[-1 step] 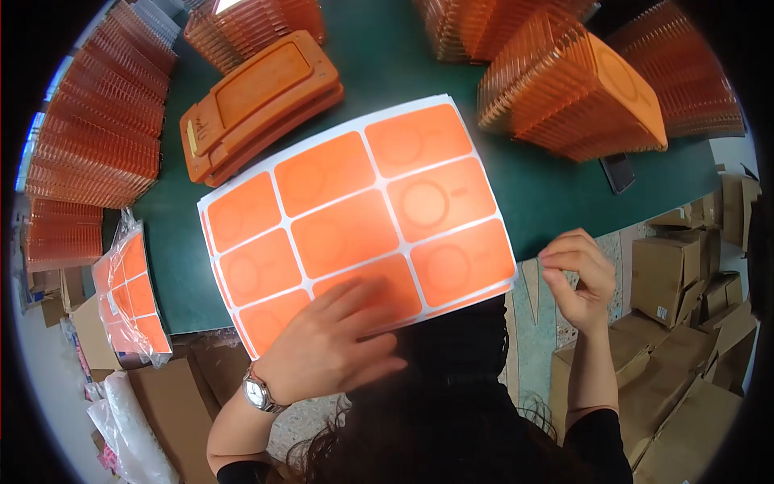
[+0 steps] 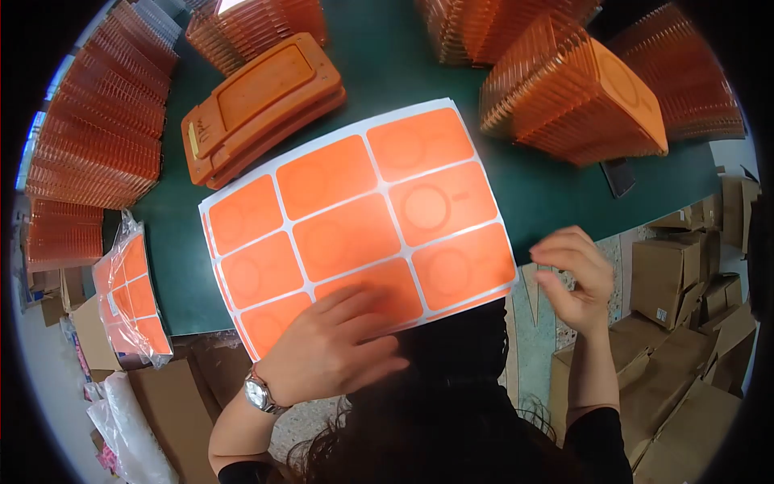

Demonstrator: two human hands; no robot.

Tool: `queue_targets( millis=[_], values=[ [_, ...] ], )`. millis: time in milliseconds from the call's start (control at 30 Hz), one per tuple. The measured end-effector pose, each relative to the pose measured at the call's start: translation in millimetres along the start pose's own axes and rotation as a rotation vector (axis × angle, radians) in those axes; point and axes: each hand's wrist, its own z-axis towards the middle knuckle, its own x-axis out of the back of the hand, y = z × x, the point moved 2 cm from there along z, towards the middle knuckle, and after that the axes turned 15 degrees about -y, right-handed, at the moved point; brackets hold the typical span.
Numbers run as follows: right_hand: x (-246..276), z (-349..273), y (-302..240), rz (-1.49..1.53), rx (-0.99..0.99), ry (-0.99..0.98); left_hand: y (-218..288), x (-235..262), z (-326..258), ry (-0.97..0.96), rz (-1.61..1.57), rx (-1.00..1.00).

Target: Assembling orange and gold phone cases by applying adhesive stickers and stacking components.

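A stack of white-backed sheets [image 2: 347,230] with rounded orange stickers, some bearing a faint ring and bar, lies tilted on the green table. Its near edge reaches out over my lap. My left hand [image 2: 334,343], a watch [image 2: 258,393] on its wrist, rests at the stack's near left edge with its fingers spread and slightly blurred. My right hand [image 2: 579,278] hovers just off the right corner of the sheets. Its fingers are curved, thumb apart from them, and nothing shows between.
An orange jig block [image 2: 262,105] sits behind the sheets. Stacked clear orange cases [image 2: 564,97] stand at the back right, more cases [image 2: 97,121] along the left. A phone [image 2: 619,176] lies at right. Bagged orange sheets [image 2: 133,294] hang at the left edge; cardboard boxes [image 2: 665,278] fill the right floor.
The thumb and fingers of my right hand have parted a little, and the hand has shifted slightly left. My left hand stays at the sheets' near edge.
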Motion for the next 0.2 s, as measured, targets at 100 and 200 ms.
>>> queue_targets(
  millis=[100, 200],
  values=[
    [-22, 51, -15, -0.085, 0.086, -0.097, -9, -6, 8, 0.062, -0.061, 0.057],
    [-46, 71, -18, -0.156, 0.107, -0.37, -19, -11, 25, 0.174, 0.037, 0.243]
  ],
)
